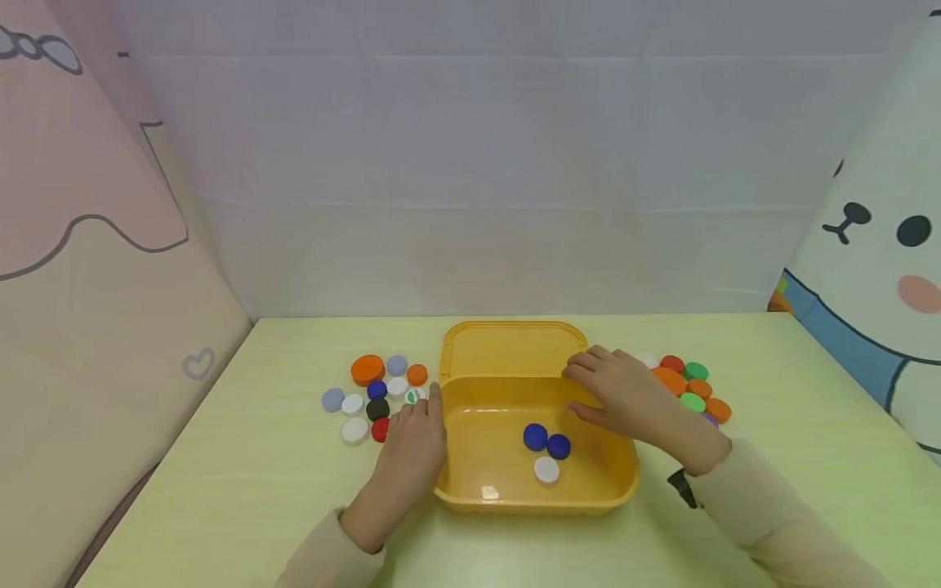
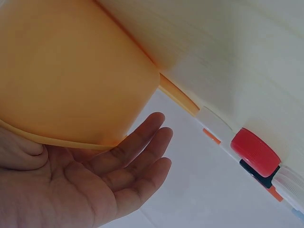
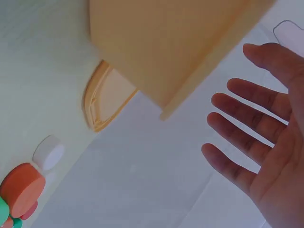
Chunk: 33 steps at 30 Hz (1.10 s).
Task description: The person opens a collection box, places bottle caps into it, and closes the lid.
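A yellow box (image 1: 478, 482) holds two blue caps (image 1: 535, 437) and a white cap (image 1: 546, 469). My left hand (image 1: 412, 453) is at its left rim, with the fingers extended; in the left wrist view the hand (image 2: 95, 180) lies along the rim of the box (image 2: 71, 71), thumb side against it. Above the back right corner is my right hand (image 1: 625, 396), fingers spread and holding nothing. In the right wrist view a gap shows between that hand (image 3: 266, 133) and the box (image 3: 152, 47).
A yellow lid (image 1: 515, 347) lies flat directly behind the box. Mixed caps lie left of the box, including a large orange one (image 1: 367, 370) and a black one (image 1: 378, 409). Another group, with a green cap (image 1: 695, 371), is on the right, partly behind my right hand.
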Tool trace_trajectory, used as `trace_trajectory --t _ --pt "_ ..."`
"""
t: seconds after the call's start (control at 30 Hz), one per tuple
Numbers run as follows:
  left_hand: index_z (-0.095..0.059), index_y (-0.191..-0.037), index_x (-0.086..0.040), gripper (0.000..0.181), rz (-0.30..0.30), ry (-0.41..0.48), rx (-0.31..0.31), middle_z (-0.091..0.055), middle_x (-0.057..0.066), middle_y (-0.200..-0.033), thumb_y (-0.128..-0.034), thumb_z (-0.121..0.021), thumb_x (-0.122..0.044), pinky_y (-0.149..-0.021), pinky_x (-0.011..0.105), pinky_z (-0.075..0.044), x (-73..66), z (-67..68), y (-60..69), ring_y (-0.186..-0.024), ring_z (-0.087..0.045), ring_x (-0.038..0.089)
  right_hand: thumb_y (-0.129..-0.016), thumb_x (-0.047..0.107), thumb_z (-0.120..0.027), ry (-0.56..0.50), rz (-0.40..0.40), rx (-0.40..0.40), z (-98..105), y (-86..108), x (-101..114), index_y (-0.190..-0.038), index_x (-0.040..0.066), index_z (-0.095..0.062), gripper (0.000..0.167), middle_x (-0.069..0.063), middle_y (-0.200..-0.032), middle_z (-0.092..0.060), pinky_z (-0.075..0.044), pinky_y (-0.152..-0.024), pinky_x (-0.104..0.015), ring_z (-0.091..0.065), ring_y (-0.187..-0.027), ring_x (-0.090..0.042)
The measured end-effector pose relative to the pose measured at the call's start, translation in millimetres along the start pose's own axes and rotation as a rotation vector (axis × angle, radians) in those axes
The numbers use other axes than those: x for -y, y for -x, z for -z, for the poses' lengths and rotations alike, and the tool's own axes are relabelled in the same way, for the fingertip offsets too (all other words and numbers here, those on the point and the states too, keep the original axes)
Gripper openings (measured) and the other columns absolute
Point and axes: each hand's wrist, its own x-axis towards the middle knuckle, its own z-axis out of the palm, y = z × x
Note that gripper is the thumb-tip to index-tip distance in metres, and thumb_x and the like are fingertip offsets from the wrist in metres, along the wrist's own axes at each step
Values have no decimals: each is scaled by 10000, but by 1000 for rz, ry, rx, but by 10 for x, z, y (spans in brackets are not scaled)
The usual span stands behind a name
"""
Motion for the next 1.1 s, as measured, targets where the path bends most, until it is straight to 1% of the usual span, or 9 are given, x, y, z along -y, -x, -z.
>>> trace_trajectory --t 0.13,0.2,0.27,0.37,0.53,0.7,0.9,1.0,1.1 --pt "-395 -1312 46 455 -10 -11 -14 -586 180 -1021 -901 -494 -122 -825 415 -453 5 -4 -3 -856 -523 298 -737 279 -738 -33 -14 -81 4 47 -193 -962 75 -637 321 -55 -962 -627 -488 -678 -351 -566 -887 -223" --pt "-390 -1319 44 462 -7 -10 -9 -586 180 -1031 -902 -497 -123 -829 413 -453 3 0 -4 -861 -520 297 -741 261 -736 -43 -38 -95 -6 79 -291 -960 75 -630 307 -59 -962 -629 -490 -665 -365 -568 -883 -232" --pt "-385 -1326 42 470 -3 -8 0 -584 180 -1044 -903 -501 -125 -835 411 -452 2 2 -3 -864 -516 295 -749 258 -728 -51 -77 -84 -25 116 -382 -961 77 -629 295 -65 -967 -634 -493 -663 -380 -573 -887 -244" --pt "-380 -1332 38 477 0 -8 8 -583 177 -1051 -902 -507 -124 -842 406 -452 1 7 -3 -863 -510 289 -768 254 -709 -64 -140 -37 -52 176 -505 -968 69 -628 284 -89 -986 -635 -495 -674 -414 -574 -889 -273" --pt "-395 -1312 49 458 -7 -14 -2 -586 180 -1016 -900 -506 -118 -825 412 -457 -7 25 0 -853 -518 295 -790 260 -681 -99 -252 63 -114 272 -670 -994 58 -631 291 -117 -1021 -628 -487 -716 -459 -563 -907 -304" --pt "-392 -1315 52 457 -1 -7 7 -584 179 -1008 -905 -499 -120 -826 412 -457 -7 32 -3 -850 -515 293 -803 267 -662 -128 -329 146 -200 352 -807 -1017 35 -632 318 -139 -1028 -619 -480 -740 -488 -550 -902 -318" --pt "-382 -1327 47 470 9 -1 20 -582 171 -1011 -904 -499 -124 -835 407 -454 -3 31 -1 -845 -508 281 -807 250 -650 -152 -354 210 -296 418 -904 -1010 24 -640 304 -148 -1016 -612 -470 -758 -501 -538 -892 -320" --pt "-377 -1332 46 476 7 -1 24 -583 171 -1013 -905 -500 -123 -834 404 -456 -5 33 0 -844 -508 279 -794 239 -667 -159 -357 228 -339 438 -935 -1011 26 -638 305 -149 -1018 -608 -464 -761 -504 -529 -887 -316" --pt "-371 -1341 43 483 6 0 27 -585 171 -1023 -907 -501 -124 -838 404 -458 -11 40 6 -849 -510 278 -783 238 -685 -166 -350 229 -381 457 -957 -1008 32 -639 309 -144 -1026 -605 -457 -762 -514 -522 -892 -313"
